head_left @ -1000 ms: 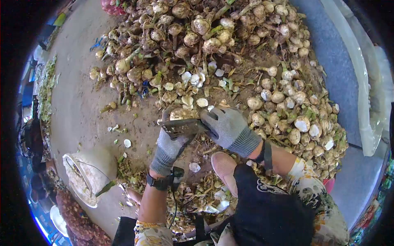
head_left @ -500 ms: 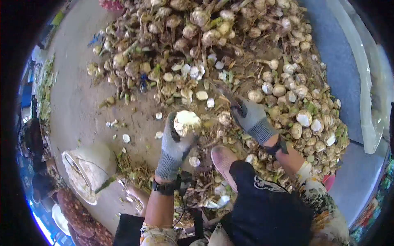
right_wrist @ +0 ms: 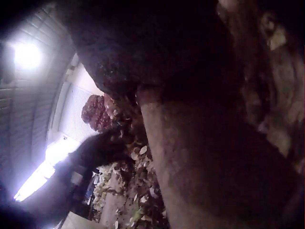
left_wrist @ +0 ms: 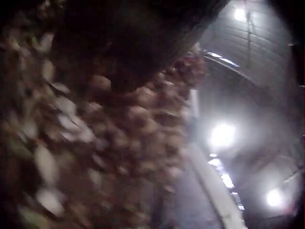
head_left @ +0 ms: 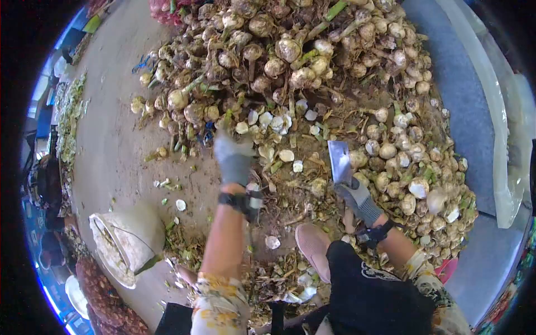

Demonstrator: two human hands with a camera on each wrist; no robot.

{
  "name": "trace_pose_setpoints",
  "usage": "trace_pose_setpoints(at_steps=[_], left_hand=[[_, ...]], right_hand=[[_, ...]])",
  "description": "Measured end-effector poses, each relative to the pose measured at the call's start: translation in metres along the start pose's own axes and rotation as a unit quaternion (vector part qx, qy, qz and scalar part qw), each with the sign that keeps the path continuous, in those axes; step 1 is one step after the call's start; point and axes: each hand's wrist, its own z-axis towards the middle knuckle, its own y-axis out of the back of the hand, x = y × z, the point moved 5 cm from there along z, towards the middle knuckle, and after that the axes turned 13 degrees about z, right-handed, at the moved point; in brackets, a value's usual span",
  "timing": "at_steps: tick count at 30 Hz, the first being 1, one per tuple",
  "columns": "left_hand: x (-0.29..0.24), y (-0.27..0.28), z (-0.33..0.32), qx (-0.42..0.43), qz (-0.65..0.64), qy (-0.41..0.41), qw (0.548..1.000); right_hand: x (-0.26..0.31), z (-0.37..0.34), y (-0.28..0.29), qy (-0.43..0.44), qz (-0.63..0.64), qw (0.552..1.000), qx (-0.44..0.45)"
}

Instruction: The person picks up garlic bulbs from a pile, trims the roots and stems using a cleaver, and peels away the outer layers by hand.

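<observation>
Right fingers (head_left: 348,191) grip a blade (head_left: 339,159); dark cloth (head_left: 379,298) bears unreadable white marking (head_left: 373,272).

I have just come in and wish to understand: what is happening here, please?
A person's gloved right hand holds a broad blade beside a heap of bulbs, some with white cut faces. The gloved left hand is blurred near a larger pile of bulbs with stalks; whether it holds anything cannot be told. White slices lie on the ground.

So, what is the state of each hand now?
Grey-gloved left hand: too blurred to tell.
Grey-gloved right hand: closed, holding a broad rectangular metal knife.
</observation>
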Motion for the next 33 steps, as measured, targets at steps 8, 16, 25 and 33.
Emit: trace_pose_setpoints(at_steps=[8,16,25,33], left_hand=[[0.070,-0.028,0.037,0.061,0.216,0.060,0.973],[0.101,0.026,-0.082,0.206,-0.369,0.016,0.906],[0.007,0.084,-0.148,0.180,-0.369,-0.013,0.912],[0.041,0.057,-0.167,0.225,-0.439,0.082,0.866]], right_hand=[[-0.049,-0.006,-0.035,-0.027,0.005,0.998,0.052],[0.072,-0.039,-0.104,0.232,-0.280,0.928,0.074],[0.128,-0.083,-0.161,0.487,-0.517,0.698,0.095],[0.125,-0.103,-0.165,0.475,-0.501,0.711,0.136]])
